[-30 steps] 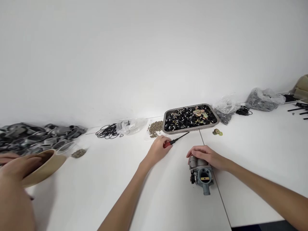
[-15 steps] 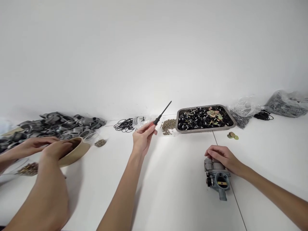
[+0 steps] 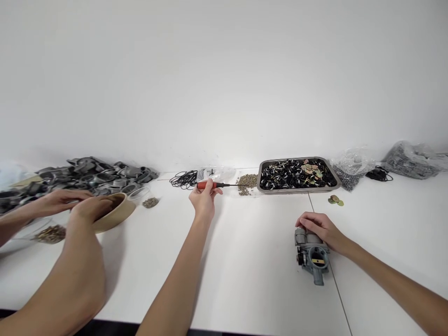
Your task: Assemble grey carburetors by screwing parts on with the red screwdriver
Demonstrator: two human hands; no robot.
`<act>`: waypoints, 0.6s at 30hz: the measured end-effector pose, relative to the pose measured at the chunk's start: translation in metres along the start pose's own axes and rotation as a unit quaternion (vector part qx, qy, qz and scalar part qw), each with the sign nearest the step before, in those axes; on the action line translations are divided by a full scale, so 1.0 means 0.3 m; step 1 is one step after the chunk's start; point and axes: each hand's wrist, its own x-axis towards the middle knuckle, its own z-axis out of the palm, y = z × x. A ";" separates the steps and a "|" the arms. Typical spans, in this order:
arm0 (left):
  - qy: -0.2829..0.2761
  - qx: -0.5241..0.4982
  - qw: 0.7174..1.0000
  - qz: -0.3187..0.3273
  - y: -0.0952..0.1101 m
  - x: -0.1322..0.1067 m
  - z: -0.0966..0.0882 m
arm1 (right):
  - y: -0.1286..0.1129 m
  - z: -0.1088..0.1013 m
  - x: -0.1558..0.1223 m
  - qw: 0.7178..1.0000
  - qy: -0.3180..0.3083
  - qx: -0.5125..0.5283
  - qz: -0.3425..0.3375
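Observation:
My left hand (image 3: 204, 199) is raised over the white table (image 3: 252, 261), fingers closed round a small screwdriver (image 3: 214, 185) with a red handle. Its black shaft lies level and points right toward a pile of small brass pieces (image 3: 247, 181). My right hand (image 3: 320, 227) rests on top of a grey metal carburetor (image 3: 311, 254) standing on the table, fingers curled over its upper end.
A metal tray (image 3: 296, 175) of black parts sits at the back. Black rubber rings (image 3: 182, 179), plastic bags (image 3: 353, 168) and grey castings (image 3: 84, 175) line the wall. At the left another person's hands (image 3: 80, 210) handle a tan bowl (image 3: 117, 212).
My left hand picked the screwdriver up off the table, swung it up with the tip high, then turned it level. The view shifted; the carburetor stays under my right hand.

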 end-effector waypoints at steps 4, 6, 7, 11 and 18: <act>-0.001 0.056 0.998 0.022 -0.024 -0.001 -0.006 | -0.001 0.000 -0.002 1.000 -0.001 -0.002 0.007; -0.008 0.083 0.996 0.025 -0.034 0.001 -0.009 | -0.002 -0.002 -0.003 1.000 -0.004 -0.005 0.006; -0.012 0.092 0.995 0.024 -0.039 0.001 -0.009 | -0.003 -0.003 -0.003 1.000 -0.005 -0.007 0.005; -0.026 0.100 0.994 0.021 -0.051 -0.005 -0.005 | -0.001 -0.006 -0.001 1.000 -0.005 -0.019 -0.007; -0.032 0.112 0.993 0.024 -0.052 -0.018 0.002 | -0.034 -0.024 -0.017 0.996 0.005 -0.086 -0.008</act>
